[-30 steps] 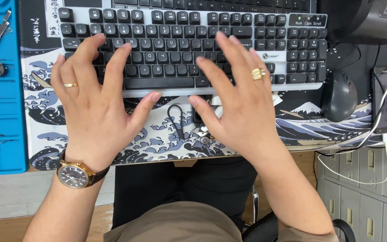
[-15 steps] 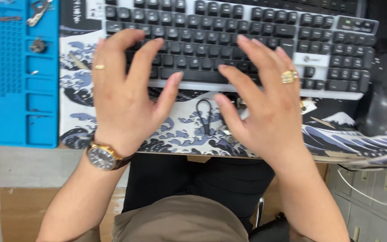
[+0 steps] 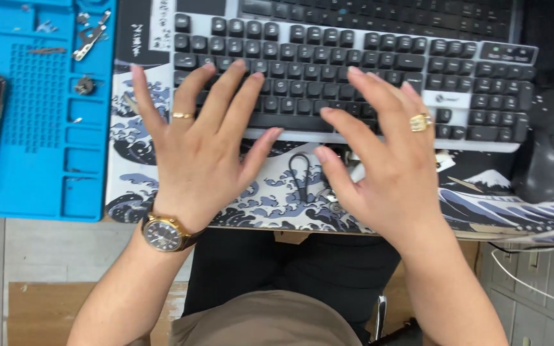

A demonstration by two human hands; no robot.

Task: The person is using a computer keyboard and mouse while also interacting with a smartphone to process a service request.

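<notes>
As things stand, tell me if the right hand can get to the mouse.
Probably yes: the right hand rests on the keyboard, and the mouse lies just to its right with nothing between them.

Left hand and right hand lie palm-down, fingers spread toward twelve o'clock, forearms angled inward.

keyboard: white frame, dark grey/black keys, lies flat across upper centre of frame, long side slightly tilted down to the right, front edge resting on wave-print desk mat; middle keys and spacebar partly covered by both spread hands
</notes>
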